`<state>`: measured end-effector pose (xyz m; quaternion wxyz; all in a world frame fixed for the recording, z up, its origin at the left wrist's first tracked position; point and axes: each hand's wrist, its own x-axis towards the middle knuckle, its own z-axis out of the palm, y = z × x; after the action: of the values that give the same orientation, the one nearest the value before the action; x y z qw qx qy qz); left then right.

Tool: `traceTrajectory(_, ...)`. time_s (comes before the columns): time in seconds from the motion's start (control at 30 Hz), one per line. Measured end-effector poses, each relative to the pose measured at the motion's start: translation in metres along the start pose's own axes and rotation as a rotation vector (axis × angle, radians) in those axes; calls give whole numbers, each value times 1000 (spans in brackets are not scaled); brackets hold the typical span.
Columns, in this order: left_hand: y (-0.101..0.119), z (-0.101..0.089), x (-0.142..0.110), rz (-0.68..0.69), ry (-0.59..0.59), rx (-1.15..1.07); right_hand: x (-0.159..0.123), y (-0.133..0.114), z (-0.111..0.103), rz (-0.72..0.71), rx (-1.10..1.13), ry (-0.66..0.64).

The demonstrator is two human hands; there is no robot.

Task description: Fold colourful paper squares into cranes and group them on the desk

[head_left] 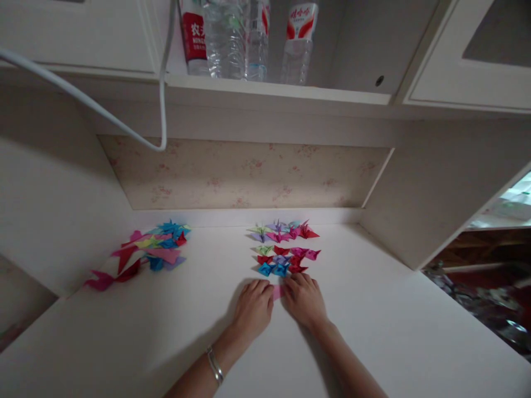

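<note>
A small piece of pink paper (277, 292) lies on the white desk between my hands. My left hand (254, 304), with a silver bracelet on its wrist, has its fingers curled closed at the paper's left edge. At the right edge my right hand (305, 299) is closed on it in the same way. The fingertips and the paper's outer parts are hidden under the hands. Just beyond stand rows of folded paper cranes, among them a blue crane (280, 269), a red crane (307, 230) and a light green crane (264, 251).
A heap of colourful folded paper (155, 249) lies on the left of the desk (373, 326). Behind is a floral wall panel (249, 174). Overhead, a shelf (277, 94) holds plastic bottles (298, 50), and a white cable (103, 110) hangs at the upper left.
</note>
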<state>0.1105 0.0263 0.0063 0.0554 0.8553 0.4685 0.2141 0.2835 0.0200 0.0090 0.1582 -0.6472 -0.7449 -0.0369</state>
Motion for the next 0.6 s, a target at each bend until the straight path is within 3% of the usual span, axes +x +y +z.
traceTrajectory(0.6, -2, 1, 29, -27, -16, -41, 21, 14, 2, -83, 67, -14)
